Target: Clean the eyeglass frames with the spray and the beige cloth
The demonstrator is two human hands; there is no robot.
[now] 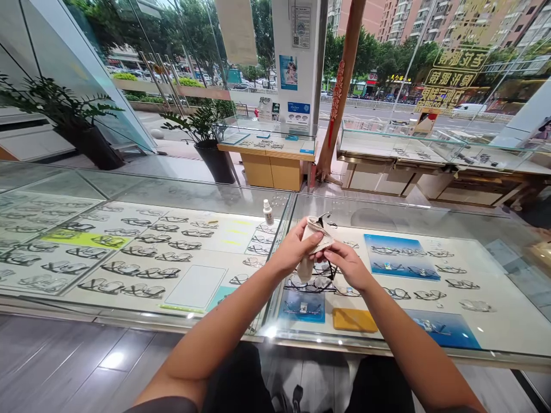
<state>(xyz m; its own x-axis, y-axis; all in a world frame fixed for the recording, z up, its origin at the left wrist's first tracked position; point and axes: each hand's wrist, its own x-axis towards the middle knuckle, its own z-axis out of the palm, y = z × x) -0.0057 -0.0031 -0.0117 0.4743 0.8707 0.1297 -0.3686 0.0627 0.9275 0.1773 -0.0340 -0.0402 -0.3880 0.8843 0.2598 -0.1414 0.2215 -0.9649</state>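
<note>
Above the glass counter, my left hand is closed around a pale cleaning cloth that wraps part of a pair of glasses. Dark bits of the frame stick out of the cloth at the top, and what seems to be a temple shows below; the lenses are hidden. My right hand pinches at the lower edge of the cloth and glasses, fingers bent; its exact hold is partly covered. A small white spray bottle stands upright on the counter, left of and beyond my hands.
Under the glass counter top lie rows of eyeglasses, blue display cards and a yellow case. Farther off stand a wooden display cabinet, potted plants and a tree-trunk post before the windows.
</note>
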